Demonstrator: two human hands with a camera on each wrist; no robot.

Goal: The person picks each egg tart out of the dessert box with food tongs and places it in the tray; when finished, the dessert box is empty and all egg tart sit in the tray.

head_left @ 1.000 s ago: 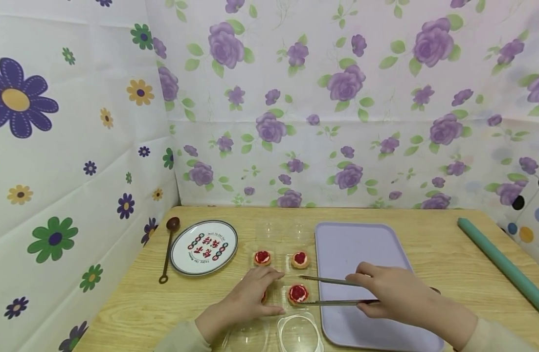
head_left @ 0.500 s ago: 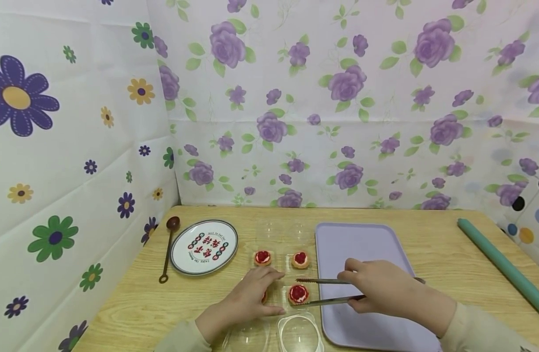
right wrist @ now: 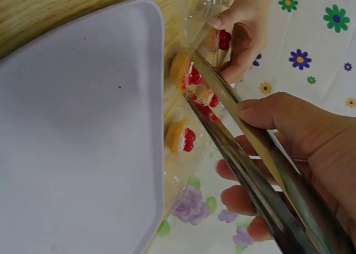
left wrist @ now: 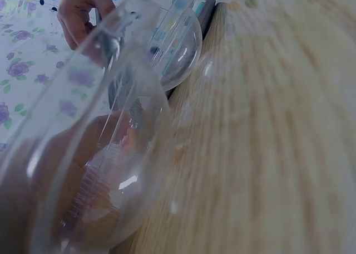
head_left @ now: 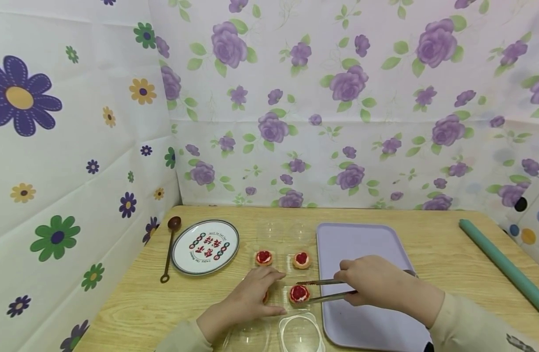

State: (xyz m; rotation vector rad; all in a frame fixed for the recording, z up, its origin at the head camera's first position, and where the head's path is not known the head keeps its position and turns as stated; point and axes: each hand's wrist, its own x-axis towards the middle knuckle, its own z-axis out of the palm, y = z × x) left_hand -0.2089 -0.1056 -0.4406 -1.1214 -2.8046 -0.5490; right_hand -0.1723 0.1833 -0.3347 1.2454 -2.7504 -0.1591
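Note:
In the head view, my right hand (head_left: 375, 282) grips metal tongs (head_left: 333, 297). Their parted arms lie on either side of a fruit tart (head_left: 299, 294) with a red topping, its pale crust seated in a clear plastic box (head_left: 288, 307). The right wrist view shows the tong tips right at the crust of that tart (right wrist: 181, 71). My left hand (head_left: 245, 298) spans another clear box, thumb on the near side and fingers on the far side, hiding most of the tart inside. Two more tarts, one on the left (head_left: 263, 258) and one on the right (head_left: 302, 260), sit behind.
A lilac tray (head_left: 359, 239) lies to the right of the boxes, below my right hand. Round clear lids (head_left: 301, 335) stand open in front. At left are a patterned plate (head_left: 192, 261) and a brown ladle (head_left: 168, 252); a green roll (head_left: 503, 264) lies far right.
My right hand has shifted left and slightly away from me, and the tong arms have come a little closer together around the tart. The left hand stays in place.

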